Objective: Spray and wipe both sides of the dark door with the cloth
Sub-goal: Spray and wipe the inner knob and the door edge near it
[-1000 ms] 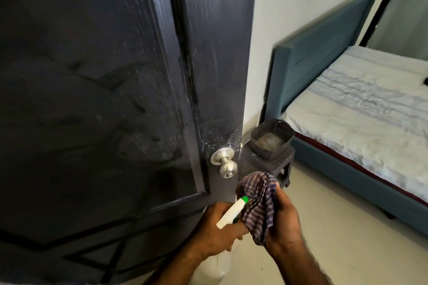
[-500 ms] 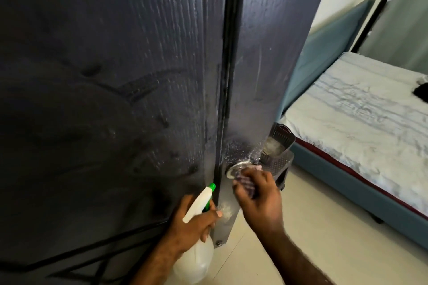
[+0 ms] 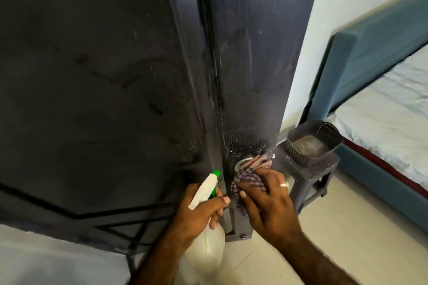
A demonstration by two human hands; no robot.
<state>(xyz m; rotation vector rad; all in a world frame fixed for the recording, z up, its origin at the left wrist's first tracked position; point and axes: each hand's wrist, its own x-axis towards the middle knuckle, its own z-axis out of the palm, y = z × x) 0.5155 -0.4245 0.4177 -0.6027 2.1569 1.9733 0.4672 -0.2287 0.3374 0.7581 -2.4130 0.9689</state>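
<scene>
Soft daylight fills the room from the far right, leaving the white wall (image 3: pixel 347 30) and bed (image 3: pixel 393 111) bright. The dark door (image 3: pixel 92 76) in front of me stays dim, with faint sheen along its grain. Straight lines bow near the edges, and my hands look slightly motion-blurred.

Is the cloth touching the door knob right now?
Touching. The head view shows the right hand pressing the checked cloth over the door knob, covering all but its silver base.
</scene>
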